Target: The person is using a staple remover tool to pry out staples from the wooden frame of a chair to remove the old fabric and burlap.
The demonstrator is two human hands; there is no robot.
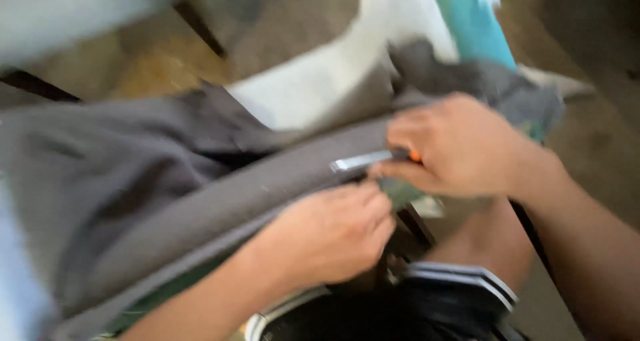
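Soft, floppy grey fabric [167,174], so it's pinched near the edge by the left hand [330,234]; a small orange-handled blade [367,160] is gripped tight in the right hand [460,148].

no packages, labels, signs or screens visible

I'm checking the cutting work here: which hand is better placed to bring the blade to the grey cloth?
Probably the right hand: it holds the small blade, tip over the grey cloth. The left hand only pinches the cloth edge below.
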